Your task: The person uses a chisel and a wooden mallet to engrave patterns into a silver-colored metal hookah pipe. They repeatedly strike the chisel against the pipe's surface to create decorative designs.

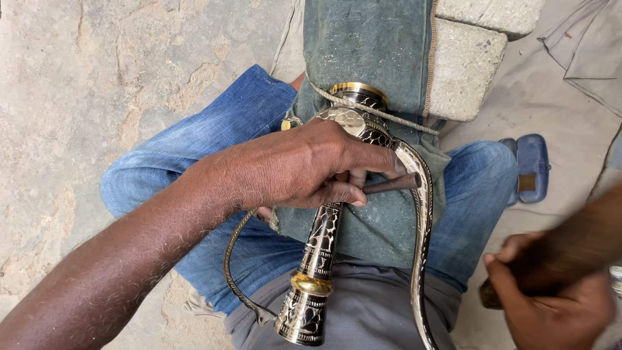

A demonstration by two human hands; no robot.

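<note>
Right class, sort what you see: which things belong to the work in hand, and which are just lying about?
In use:
- black-and-brass engraved horn-shaped piece
- thin dark metal punch, in left hand
- blurred dark tool, in right hand
- green cloth pad
- grey cord

Lying about:
- blue sandal
- grey stone block

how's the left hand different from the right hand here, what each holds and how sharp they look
The left hand is sharp in view and rests on the engraved black-and-brass horn, pinching a thin dark metal tool against it. The right hand is blurred, off to the side and away from the horn, gripping a dark wooden handle. The left sits over the green cloth on the lap; the right is above the floor. Both are bare and closed around a tool.
</note>
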